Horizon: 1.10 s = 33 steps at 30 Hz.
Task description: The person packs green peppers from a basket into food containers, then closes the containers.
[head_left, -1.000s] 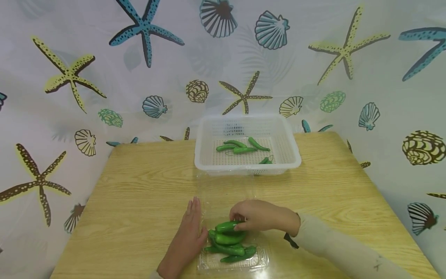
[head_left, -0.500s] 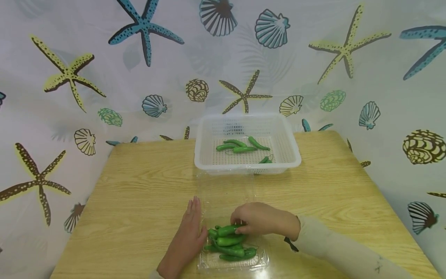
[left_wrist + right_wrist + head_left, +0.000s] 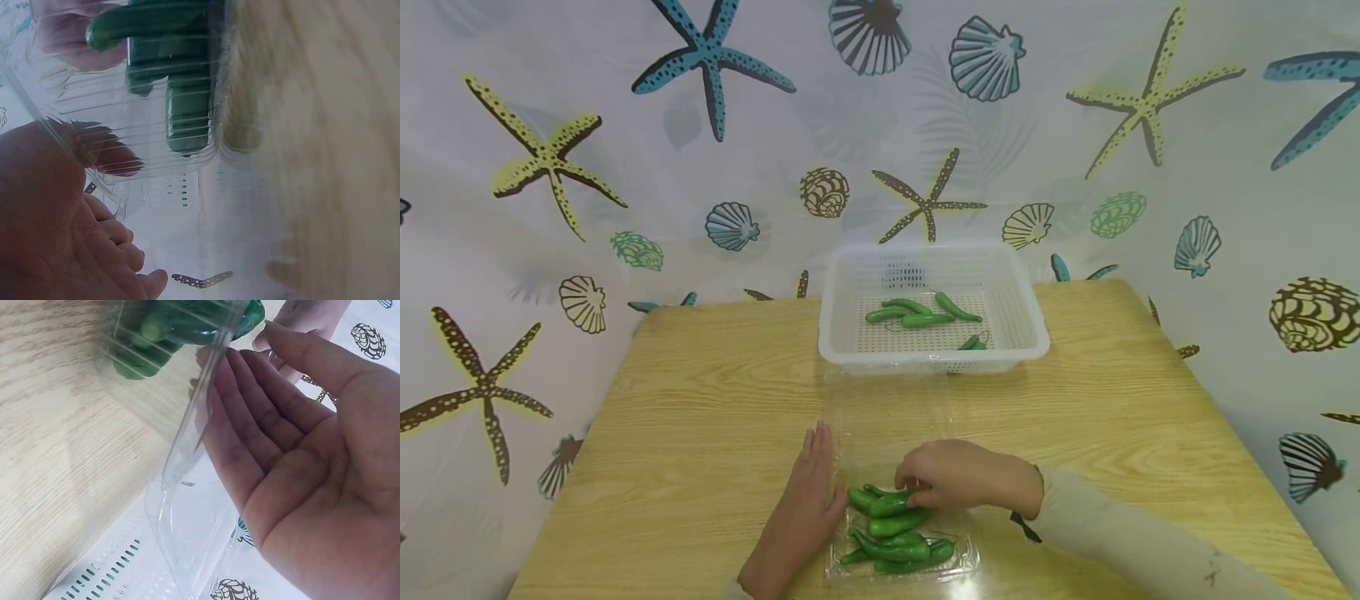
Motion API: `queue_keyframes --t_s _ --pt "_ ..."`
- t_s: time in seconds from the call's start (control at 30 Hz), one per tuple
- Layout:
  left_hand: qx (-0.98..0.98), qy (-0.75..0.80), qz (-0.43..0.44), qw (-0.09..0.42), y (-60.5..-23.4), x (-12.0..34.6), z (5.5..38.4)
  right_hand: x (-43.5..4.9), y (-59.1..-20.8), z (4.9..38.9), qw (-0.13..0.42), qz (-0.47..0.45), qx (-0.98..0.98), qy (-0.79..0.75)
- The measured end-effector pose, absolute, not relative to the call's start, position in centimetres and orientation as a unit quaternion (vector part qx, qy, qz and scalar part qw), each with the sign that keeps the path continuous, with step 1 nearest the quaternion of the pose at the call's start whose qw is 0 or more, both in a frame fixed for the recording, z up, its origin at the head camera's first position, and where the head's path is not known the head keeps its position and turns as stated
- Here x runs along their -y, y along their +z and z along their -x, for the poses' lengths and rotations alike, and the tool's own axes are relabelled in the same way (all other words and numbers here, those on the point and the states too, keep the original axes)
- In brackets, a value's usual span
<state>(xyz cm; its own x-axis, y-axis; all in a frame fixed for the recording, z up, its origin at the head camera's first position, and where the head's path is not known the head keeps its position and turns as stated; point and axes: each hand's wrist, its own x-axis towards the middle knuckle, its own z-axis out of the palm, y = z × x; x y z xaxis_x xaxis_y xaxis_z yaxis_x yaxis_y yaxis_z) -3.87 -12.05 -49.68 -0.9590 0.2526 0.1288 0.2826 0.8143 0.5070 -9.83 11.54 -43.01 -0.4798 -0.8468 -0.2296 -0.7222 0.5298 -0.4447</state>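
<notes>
A clear plastic clamshell box (image 3: 966,567) lies open at the table's near edge, holding several green chili peppers (image 3: 898,525). My left hand (image 3: 797,508) rests against the box's left side, fingers straight. In the left wrist view its thumb (image 3: 115,153) touches the box wall. My right hand (image 3: 951,475) reaches over the far right part of the box and pinches one green pepper (image 3: 889,505) between thumb and fingers. In the right wrist view the fingers (image 3: 269,419) go over the box rim; part of the pepper's end (image 3: 252,317) shows near the thumb tip.
The box's clear lid (image 3: 887,408) lies flat behind it, reaching toward a white perforated basket (image 3: 1036,337). Several more green peppers (image 3: 925,320) lie in that basket. A sea-patterned curtain (image 3: 760,150) hangs around the wooden table (image 3: 700,375).
My right hand has lowered slightly toward me, bringing its pepper down onto the others. Peppers in the box have shifted a little. The left hand stays in place.
</notes>
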Motion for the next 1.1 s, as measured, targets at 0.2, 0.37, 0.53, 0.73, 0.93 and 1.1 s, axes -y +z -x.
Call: queue_keyframes --t_s 0.2,0.37,0.53,0.73,0.93,1.1 --pt "0.952 -0.273 0.137 0.025 -49.7 12.0 3.9 -11.5 -42.9 10.0 0.223 0.469 -0.840 -0.154" --pt "0.952 -0.276 0.132 0.021 -49.7 12.1 3.9 -11.6 -42.6 10.4 0.233 0.485 -0.824 -0.176" --pt "0.951 -0.280 0.129 0.019 -49.8 12.1 3.9 -12.4 -41.4 11.4 0.232 0.484 -0.815 -0.219" --pt "0.951 -0.274 0.138 0.031 -49.8 12.0 4.0 -14.0 -39.1 13.7 0.222 0.463 -0.813 -0.274" --pt "0.951 -0.273 0.139 0.033 -49.9 12.1 4.0 -15.6 -36.6 16.5 0.170 0.436 -0.826 -0.315" --pt "0.952 -0.274 0.134 0.024 -50.1 12.1 4.0 -16.9 -35.4 18.8 0.126 0.403 -0.846 -0.324"
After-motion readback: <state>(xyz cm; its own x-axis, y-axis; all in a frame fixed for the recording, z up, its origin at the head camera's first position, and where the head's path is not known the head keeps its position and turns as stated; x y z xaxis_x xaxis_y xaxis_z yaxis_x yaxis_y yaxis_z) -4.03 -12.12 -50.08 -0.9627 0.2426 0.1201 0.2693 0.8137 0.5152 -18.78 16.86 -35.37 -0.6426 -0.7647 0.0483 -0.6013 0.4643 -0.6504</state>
